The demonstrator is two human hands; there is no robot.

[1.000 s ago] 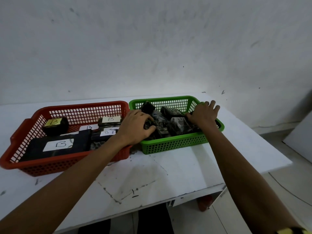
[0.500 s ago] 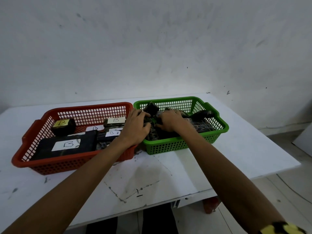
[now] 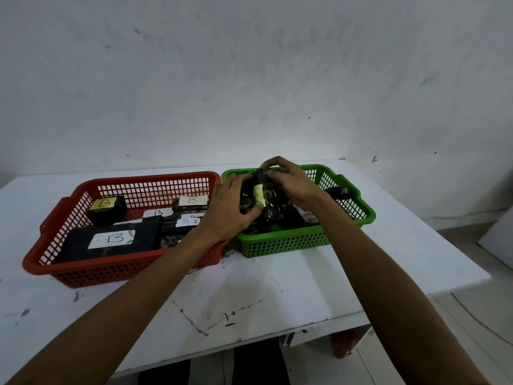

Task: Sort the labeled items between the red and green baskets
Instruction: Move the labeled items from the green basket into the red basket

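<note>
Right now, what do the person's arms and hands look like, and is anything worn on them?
The left forearm and right forearm are bare to the frame edge; no sleeves show. The left hand and right hand wear no gloves. I can make out no ring, watch or wristband.

Free to pass over the bare table [image 3: 249, 287] in front. Blocked in the green basket [image 3: 291, 243] by left hand [image 3: 227, 209] and right hand [image 3: 294, 182] around a dark bundle [image 3: 270, 209]. Crowded in the red basket [image 3: 125, 269] by labelled packs [image 3: 144, 232]; room along its far wall.
</note>
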